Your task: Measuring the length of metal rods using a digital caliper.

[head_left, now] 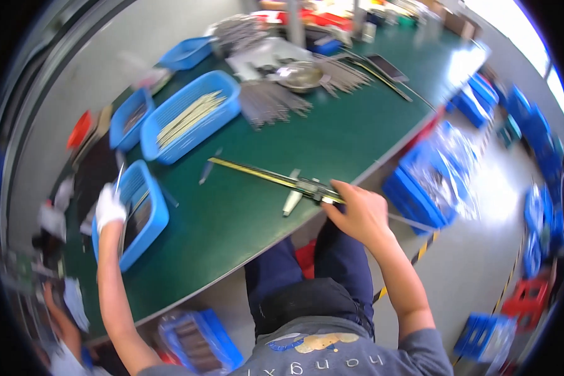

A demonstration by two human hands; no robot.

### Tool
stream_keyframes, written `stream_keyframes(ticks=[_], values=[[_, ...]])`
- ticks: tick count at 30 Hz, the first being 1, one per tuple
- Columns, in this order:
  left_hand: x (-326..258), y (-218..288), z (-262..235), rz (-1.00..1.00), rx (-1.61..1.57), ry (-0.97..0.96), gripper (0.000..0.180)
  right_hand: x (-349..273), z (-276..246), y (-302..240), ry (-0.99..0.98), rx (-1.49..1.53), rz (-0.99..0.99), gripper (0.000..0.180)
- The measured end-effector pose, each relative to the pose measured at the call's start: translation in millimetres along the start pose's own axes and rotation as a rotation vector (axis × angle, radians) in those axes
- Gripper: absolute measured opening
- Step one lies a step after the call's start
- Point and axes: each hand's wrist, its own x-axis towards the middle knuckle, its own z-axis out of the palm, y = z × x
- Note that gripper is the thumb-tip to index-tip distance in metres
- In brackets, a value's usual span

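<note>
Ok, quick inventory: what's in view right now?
table: one, green, centre
caliper: one, yellow-scaled, near front edge
baskets on table: four, blue, left side
rods: several grey bundles, far middle
bowl: one, metal, far middle
floor crates: many, blue, right
red stool: one, lower right
left hand: white glove, holding a thin rod over the nearest basket
right hand: bare, on the caliper's jaw end at the table edge

Motion blur hides what the gloved left hand (pixel 109 207) grips.
</note>
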Motion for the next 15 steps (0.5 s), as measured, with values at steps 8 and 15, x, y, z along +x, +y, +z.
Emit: stream_keyframes(ticks=[8, 15], values=[[-93, 177, -9, 1.152, -0.738, 0.15, 0.033, -15, -22, -25, -0.097, 0.014, 0.116, 0.029], [-115, 216, 38, 1.147, -0.845, 0.001, 0.018, -21, -29, -20, -0.123, 0.016, 0.132, 0.029]])
